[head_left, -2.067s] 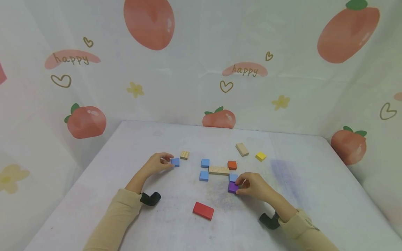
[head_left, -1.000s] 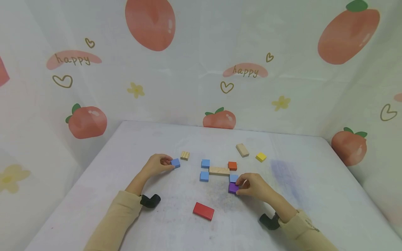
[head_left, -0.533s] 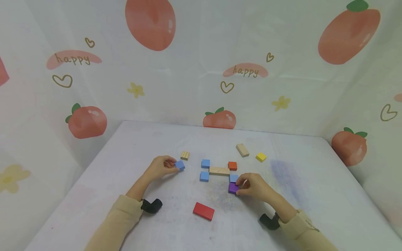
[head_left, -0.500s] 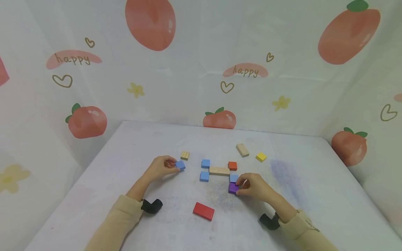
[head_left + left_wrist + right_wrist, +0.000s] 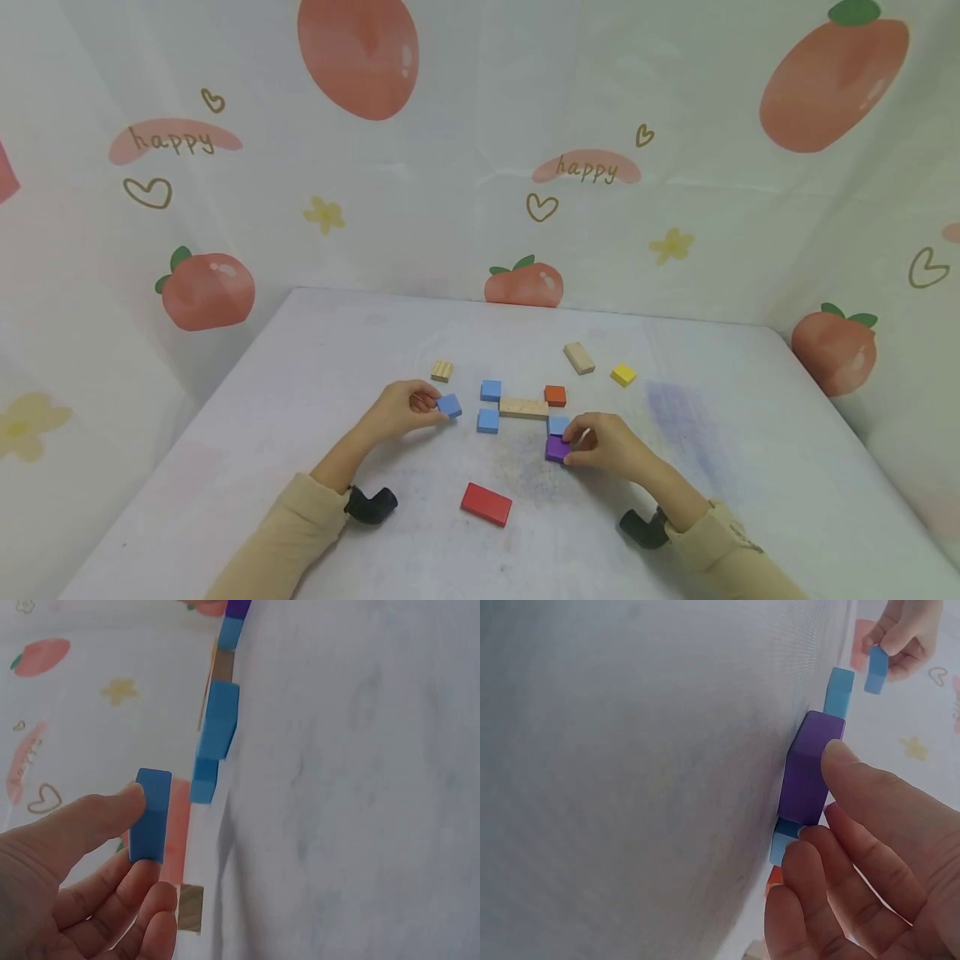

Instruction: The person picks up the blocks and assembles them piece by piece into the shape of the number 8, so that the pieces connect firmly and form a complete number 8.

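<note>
While the purple block [image 5: 557, 449] was pinched by the right hand [image 5: 609, 446] against a pale blue block [image 5: 557, 425], another blue block [image 5: 449, 407] was likewise pinched by the left hand [image 5: 403, 411] above the table [image 5: 420, 554]. It had just been carried closer to the near blue square [image 5: 487, 421] and far blue square [image 5: 491, 390], though a gap was left; by these two the wooden bar [image 5: 523, 408] was screened. At its other end an orange block [image 5: 555, 396] was set; farther out, a striped block [image 5: 442, 371], plain plank [image 5: 579, 358], yellow block [image 5: 623, 374] and red slab [image 5: 486, 504] were scattered.
</note>
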{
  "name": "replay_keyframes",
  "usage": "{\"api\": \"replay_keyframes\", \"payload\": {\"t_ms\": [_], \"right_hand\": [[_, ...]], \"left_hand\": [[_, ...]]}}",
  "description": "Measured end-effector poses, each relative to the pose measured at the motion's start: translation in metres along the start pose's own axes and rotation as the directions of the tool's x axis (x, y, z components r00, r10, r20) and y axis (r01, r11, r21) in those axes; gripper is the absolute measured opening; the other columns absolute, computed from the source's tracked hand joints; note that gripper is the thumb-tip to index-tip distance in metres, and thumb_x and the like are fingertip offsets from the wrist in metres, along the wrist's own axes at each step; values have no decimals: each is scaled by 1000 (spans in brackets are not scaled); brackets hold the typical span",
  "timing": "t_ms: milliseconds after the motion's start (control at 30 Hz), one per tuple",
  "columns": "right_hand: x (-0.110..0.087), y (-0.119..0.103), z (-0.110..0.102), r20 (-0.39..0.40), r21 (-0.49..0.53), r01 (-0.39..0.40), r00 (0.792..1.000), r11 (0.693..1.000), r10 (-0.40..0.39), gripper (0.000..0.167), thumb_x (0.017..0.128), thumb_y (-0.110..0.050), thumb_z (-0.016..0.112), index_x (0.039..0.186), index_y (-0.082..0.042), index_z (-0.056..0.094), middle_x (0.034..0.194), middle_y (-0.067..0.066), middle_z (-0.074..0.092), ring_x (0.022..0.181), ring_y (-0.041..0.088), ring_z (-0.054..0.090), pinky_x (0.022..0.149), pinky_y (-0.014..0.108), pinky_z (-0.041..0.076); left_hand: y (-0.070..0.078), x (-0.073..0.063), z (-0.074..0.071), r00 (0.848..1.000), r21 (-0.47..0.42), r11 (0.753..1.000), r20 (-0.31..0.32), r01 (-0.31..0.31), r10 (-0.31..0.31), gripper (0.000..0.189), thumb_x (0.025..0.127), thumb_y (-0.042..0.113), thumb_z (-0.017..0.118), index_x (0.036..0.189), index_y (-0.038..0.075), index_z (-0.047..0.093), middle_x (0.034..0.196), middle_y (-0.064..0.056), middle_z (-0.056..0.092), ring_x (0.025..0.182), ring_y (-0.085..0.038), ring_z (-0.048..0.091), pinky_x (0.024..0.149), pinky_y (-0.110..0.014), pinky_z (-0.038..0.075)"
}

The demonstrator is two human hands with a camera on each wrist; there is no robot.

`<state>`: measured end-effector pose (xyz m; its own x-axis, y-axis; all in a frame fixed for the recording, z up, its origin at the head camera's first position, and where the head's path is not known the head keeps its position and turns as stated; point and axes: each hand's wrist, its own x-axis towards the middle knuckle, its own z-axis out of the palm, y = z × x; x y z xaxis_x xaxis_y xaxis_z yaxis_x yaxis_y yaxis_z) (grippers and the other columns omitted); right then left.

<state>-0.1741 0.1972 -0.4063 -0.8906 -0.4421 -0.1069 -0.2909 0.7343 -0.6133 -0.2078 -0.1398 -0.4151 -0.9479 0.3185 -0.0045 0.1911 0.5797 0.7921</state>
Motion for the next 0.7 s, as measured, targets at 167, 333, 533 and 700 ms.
{"api": "replay_keyframes", "payload": {"t_ms": [167, 333, 533, 700], "right_hand": [[0, 0, 0, 0, -7, 3, 1000, 1000, -3, 21, 75, -15, 77, 91, -7, 66, 89, 1, 66, 75, 9, 57, 64, 17, 47], [0, 0, 0, 2, -6, 3, 1000, 1000, -3, 21, 75, -16, 77, 91, -7, 66, 89, 1, 66, 76, 9, 57, 64, 17, 47], [0, 0, 0, 2, -7, 6, 1000, 1000, -6, 21, 75, -16, 77, 91, -7, 66, 89, 2, 67, 75, 9, 56, 64, 17, 46], [-1, -1, 0, 2, -3, 4, 1000, 1000, -4, 21, 75, -15, 77, 91, -7, 66, 89, 2, 66, 75, 9, 56, 63, 17, 46]], "left_hand": [[6, -2, 6, 999, -12, 1000, 42, -19, 20, 34, 76, 18, 76, 102, 0, 64, 86, -7, 64, 77, -12, 55, 69, -20, 47], [8, -2, 13, 997, 8, 1000, 77, -28, 28, 33, 75, 19, 77, 100, 1, 65, 85, -5, 63, 76, -11, 54, 68, -19, 47], [12, -3, 22, 990, 5, 999, 140, -37, 36, 31, 75, 21, 77, 97, 3, 65, 83, -3, 62, 76, -11, 54, 67, -17, 46], [16, -4, 27, 979, 9, 998, 194, -66, 63, 30, 76, 21, 77, 97, 5, 65, 82, -1, 61, 75, -9, 53, 67, -15, 46]]}}
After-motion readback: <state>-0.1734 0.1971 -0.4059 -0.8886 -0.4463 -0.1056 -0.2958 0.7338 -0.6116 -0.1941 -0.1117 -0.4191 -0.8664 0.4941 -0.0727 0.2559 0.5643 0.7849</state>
